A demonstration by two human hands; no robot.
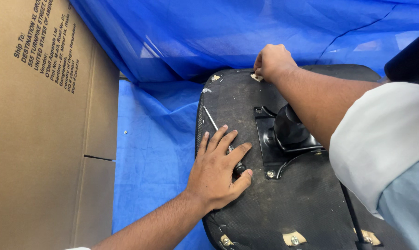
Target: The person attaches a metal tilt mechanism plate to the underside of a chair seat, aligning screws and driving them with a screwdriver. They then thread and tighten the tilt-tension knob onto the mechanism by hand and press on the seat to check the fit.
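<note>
Left hand point(217, 172) spread flat on the black underside of an upturned chair seat point(265, 217), near its left edge, fingers open and splayed, palm pressing down. Pinned beneath those fingers: a screwdriver point(212, 121), thin metal shaft pointing toward the seat's far left corner, dark handle poking out between thumb and index finger. Right hand point(272, 62) curled closed at the far edge of the seat, fingertips pinching what looks like a small pale tab point(255, 77) of material, though hard to tell exactly from this angle. Right forearm crossing above a black metal mounting plate point(265, 139) bolted at the seat's middle, with a black cylinder point(289, 127) rising from it. Silver bolt point(270, 174) at the plate's near corner, just beside the left thumb. More pale tabs along the near edge of the seat point(293, 239). Blue tarp point(149, 153) beneath and behind everything; large brown cardboard box point(42, 139) standing well apart to the left.
</note>
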